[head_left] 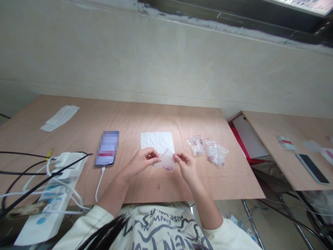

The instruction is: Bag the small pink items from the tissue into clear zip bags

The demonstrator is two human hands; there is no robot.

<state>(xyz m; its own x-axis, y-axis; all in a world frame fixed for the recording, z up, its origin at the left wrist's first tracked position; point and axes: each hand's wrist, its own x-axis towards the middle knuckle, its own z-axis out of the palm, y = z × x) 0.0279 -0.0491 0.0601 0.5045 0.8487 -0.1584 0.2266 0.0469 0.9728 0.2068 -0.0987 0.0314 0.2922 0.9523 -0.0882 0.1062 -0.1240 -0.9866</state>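
Between my two hands is a small clear zip bag (167,160) with little pink and dark pieces at its bottom. My left hand (146,159) pinches the bag's upper left edge between thumb and finger. At its upper right edge, my right hand (185,164) pinches it the same way. The bag is tilted just above the table, in front of a white sheet (157,139) that lies flat. To the right of my right hand lie several similar filled zip bags (216,152), with small reddish pieces inside.
A phone (107,148) on a white charging cable lies left of my hands. A white power strip (56,194) with tangled cables sits at the left edge. Folded white paper (60,118) lies at the back left. Across a gap, another table (273,128) holds a dark phone (313,168).
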